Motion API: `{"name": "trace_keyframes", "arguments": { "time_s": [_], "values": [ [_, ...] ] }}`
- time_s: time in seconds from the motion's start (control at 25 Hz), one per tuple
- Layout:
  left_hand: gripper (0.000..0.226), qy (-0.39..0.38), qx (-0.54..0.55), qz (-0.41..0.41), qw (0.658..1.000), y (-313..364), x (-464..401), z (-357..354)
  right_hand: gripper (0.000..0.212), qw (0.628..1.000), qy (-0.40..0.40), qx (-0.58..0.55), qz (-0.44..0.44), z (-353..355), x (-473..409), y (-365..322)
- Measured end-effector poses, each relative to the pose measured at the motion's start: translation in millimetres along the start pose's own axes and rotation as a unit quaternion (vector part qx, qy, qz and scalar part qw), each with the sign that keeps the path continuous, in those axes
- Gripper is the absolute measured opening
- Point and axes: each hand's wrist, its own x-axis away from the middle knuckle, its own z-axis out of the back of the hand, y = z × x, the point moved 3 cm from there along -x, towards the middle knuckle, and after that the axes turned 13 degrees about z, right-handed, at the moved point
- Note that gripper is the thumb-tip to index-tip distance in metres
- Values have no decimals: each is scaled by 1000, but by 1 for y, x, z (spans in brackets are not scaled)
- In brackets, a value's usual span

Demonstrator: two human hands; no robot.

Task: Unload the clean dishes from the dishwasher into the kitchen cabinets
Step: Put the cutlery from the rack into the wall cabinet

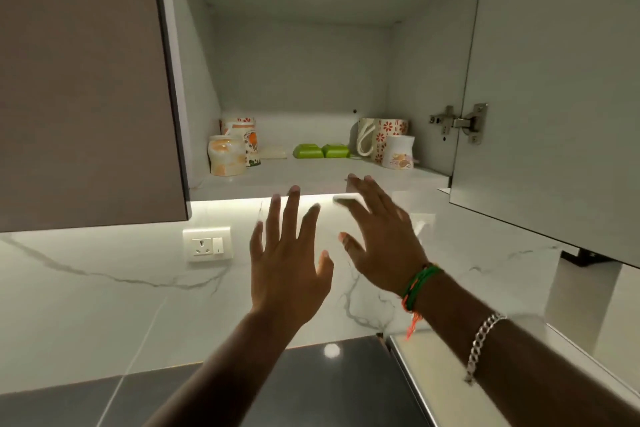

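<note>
An open wall cabinet is in front of me, and its lower shelf (311, 175) holds dishes. Two patterned mugs (225, 154) stand at the shelf's left, one behind the other. At the right are a flowered mug (381, 135) with a white handle and a small white cup (398, 152). Two green lidded boxes (320, 150) lie at the back middle. My left hand (289, 263) is raised below the shelf edge with spread fingers and holds nothing. My right hand (377, 232) is beside it, fingers straight, fingertips at the shelf's front edge, also holding nothing.
The cabinet's right door (554, 87) hangs open on a metal hinge (460, 123). A closed brown door (79, 80) is to the left. A wall socket (207, 243) sits on the marble backsplash. A dark countertop (311, 385) lies below.
</note>
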Motion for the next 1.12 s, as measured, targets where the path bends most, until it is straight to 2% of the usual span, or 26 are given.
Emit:
{"name": "trace_keyframes", "arguments": {
  "time_s": [0.08,0.2,0.32,0.44,0.52,0.6,0.72,0.8,0.88,1.0,1.12],
  "values": [
    [65,-57,24,40,997,9,42,-4,43,995,-37,-86,-37,-3,45,-1],
    [59,-200,78,70,974,24,133,-34,29,955,-150,-233,-103,-23,157,3],
    [61,-364,103,113,919,23,247,-81,23,902,-261,-280,-198,-58,310,8],
    [70,-491,48,146,857,16,376,-117,24,836,-315,-309,-327,-57,490,-10],
    [79,-558,-19,150,816,12,450,-129,36,787,-351,-301,-408,-31,596,-31],
    [84,-590,-97,138,790,7,502,-132,55,746,-385,-275,-469,5,677,-57],
    [70,-540,-106,106,828,41,540,-132,72,696,-397,-198,-564,69,777,-95],
    [61,-552,-58,64,829,82,573,-134,74,665,-407,-162,-605,101,827,-110],
    [58,-600,-7,1,800,129,613,-135,77,657,-389,-156,-627,111,860,-112],
    [67,-672,70,-43,736,198,681,-149,81,678,-385,-135,-611,86,898,-90],
    [60,-701,120,-69,700,261,741,-192,68,699,-396,-90,-589,36,940,-43]
  ]
}}
